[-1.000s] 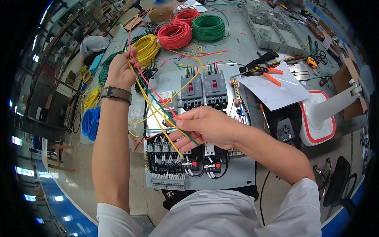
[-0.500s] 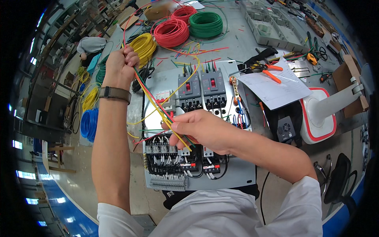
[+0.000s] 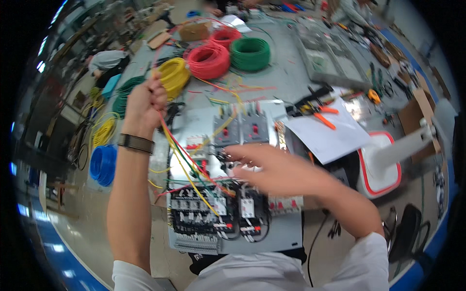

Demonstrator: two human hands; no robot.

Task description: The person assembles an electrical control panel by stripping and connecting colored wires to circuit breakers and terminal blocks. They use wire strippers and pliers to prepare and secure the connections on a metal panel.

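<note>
Red, yellow and green wires run as a loose bundle from the left of centre toward the middle of the frame, passing above the metal mounting plate. At their upper part, the left hand is closed around them, its fingers folded into a fist; a dark wristband is on this wrist. The right hand is at the centre of the frame and is blurred; its thumb and fingers stand apart, with a gap between them. Lower ends of the wires spread to the left of this hand and below it; I cannot tell whether any of them touches it.

On the plate, two grey circuit breakers with red switches stand side by side, just above the right hand in the frame. A terminal strip lies along the lower left edge of the plate. In the upper part of the frame are a yellow wire coil, red wire coils and a green wire coil. Right of centre, orange-handled pliers rest on a white paper sheet, and a grey tray is at the upper right.
</note>
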